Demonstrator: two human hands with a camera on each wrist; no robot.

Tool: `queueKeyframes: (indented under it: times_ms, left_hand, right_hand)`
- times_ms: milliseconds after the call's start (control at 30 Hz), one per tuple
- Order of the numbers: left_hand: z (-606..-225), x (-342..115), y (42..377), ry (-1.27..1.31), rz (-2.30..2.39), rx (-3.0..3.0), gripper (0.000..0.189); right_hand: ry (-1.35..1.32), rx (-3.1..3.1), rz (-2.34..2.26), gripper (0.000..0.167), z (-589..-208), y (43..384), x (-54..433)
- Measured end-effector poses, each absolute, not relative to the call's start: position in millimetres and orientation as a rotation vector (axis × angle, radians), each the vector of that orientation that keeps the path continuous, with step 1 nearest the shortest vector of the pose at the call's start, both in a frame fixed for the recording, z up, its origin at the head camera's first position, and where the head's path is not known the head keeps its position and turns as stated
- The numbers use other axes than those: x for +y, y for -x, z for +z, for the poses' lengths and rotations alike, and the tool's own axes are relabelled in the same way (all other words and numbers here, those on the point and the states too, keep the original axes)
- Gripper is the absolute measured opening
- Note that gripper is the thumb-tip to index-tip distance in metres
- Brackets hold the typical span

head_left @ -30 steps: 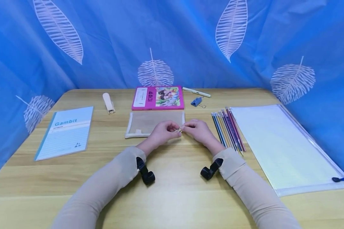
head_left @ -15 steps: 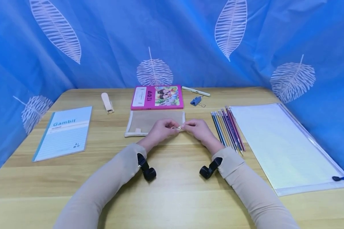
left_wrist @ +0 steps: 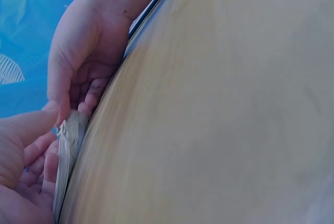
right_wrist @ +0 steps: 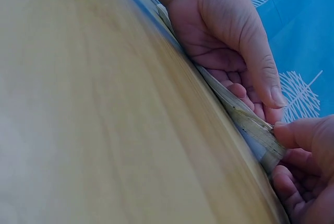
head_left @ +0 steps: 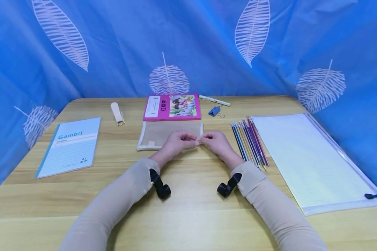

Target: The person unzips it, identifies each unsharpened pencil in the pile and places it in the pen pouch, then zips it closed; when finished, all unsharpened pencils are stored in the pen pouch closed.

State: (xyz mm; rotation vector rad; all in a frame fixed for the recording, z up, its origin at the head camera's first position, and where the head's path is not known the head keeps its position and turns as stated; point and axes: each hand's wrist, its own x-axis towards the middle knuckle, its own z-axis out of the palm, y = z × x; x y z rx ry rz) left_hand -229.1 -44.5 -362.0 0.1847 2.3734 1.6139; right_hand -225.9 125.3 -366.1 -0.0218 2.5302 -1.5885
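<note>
Head view. Found a small pale item point(head_left: 197, 141) at the meeting fingertips of left hand point(head_left: 177, 142) and right hand point(head_left: 218, 142), by the near right part of a mesh pouch point(head_left: 157, 132). Too small to identify. Recorded both hands as pinching it, thumb to finger. Saw the pouch lying flat on the worktop point(head_left: 188, 216), just in front of a pink book point(head_left: 158, 107). Noted beyond the right hand a blue binder clip point(head_left: 214, 111) and a pale pen point(head_left: 214, 100); to its right, a row of pencils point(head_left: 249, 143), then a translucent zip folder point(head_left: 304, 160). Located a Gambit notebook point(head_left: 69, 148) and a pale stapler-like tool point(head_left: 117, 113) at far left. Logged a blue curtain point(head_left: 119, 52) with white leaf prints at the back.

Left wrist view. Observed both thumb tips close together at the item, with only a sliver showing. Saw the pouch nearly edge-on beside the left hand's curled fingers.

Right wrist view. Confirmed the same two-handed pinch at the pouch's edge. Could not tell whether attached to the pouch or loose.
</note>
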Motion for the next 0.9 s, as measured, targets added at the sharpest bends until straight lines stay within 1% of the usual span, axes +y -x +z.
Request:
queueKeyframes:
  times_ms: [200,400,600,900]
  left_hand:
    - [-363.5,-37.1,227.3,-0.221,1.472,2.507,0.021]
    - [-364.7,-38.6,227.2,-0.198,1.532,2.459,0.015]
    - [-363.3,-42.5,226.8,-0.099,1.618,2.418,0.012]
    - [-357.5,-43.3,229.7,0.101,1.766,2.231,0.015]
  right_hand:
    - [-0.007,2.518,-1.594,0.022,-366.4,225.5,125.2]
    - [0.009,2.505,-1.617,0.020,-367.7,224.7,124.6]
    - [0.048,2.521,-1.603,0.020,-369.9,225.3,124.3]
    - [0.039,2.535,-1.528,0.020,-364.0,225.3,129.0]
